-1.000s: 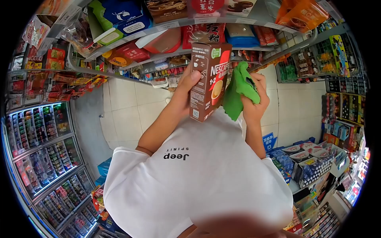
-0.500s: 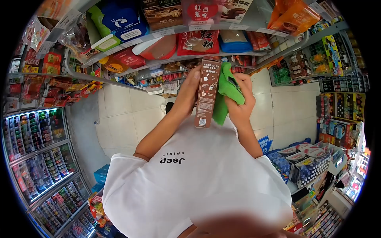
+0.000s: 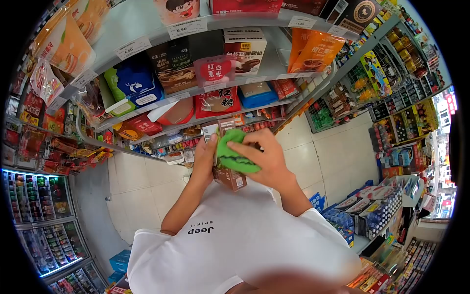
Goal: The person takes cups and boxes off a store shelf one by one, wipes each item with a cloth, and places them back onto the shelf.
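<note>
A brown box (image 3: 230, 177) is held upright in front of the chest, gripped along its left side by my left hand (image 3: 203, 159). Over the box's face lies a green cloth (image 3: 234, 156), which my right hand (image 3: 262, 156) holds pressed against it with bent fingers. The cloth hides much of the box. Just beyond the box is the lower shelf, where a red bag (image 3: 218, 102) sits beside a blue package (image 3: 257, 95).
Shelves with a grey edge (image 3: 205, 90) curve across the top, with orange pouches (image 3: 313, 51) at their right. Lit drink coolers (image 3: 49, 245) stand at the left. At the lower right are stacked drink packs (image 3: 374, 208). Pale floor tiles (image 3: 142, 191) show below the shelves.
The box has shifted left and lower in view, and the cloth has moved from beside it onto its face. More of the upper shelves now shows.
</note>
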Tool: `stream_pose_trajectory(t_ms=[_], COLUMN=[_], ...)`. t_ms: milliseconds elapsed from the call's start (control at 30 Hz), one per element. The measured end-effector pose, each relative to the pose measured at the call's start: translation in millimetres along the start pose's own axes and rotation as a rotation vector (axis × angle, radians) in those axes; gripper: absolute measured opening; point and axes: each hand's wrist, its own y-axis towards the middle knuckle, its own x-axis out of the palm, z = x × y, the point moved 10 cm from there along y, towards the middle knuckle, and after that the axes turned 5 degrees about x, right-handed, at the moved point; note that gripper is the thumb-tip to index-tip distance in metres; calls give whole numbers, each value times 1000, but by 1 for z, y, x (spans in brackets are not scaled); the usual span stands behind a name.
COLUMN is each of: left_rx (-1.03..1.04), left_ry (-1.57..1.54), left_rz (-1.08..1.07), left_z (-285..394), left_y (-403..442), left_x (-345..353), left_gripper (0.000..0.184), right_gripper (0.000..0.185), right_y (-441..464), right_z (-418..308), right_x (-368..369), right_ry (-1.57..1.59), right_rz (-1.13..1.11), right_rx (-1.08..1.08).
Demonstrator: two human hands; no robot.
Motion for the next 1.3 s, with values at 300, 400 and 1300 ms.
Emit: stream_pose_trajectory(t_ms=[300, 400, 1300], left_rx=[40, 19, 94], left_ry=[135, -2, -271], left_rz=[-30, 4, -273], left_z=[3, 16, 20], left_y=[0, 3, 7], left_x=[3, 8, 39], left_gripper=[40, 41, 97], right_gripper=[51, 50, 48], right_y=[12, -1, -71], right_z=[7, -11, 62], right_x=[-11, 4, 29], right_ry=[-63, 59, 618], right_rz=[96, -38, 52], right_rx=[19, -95, 397])
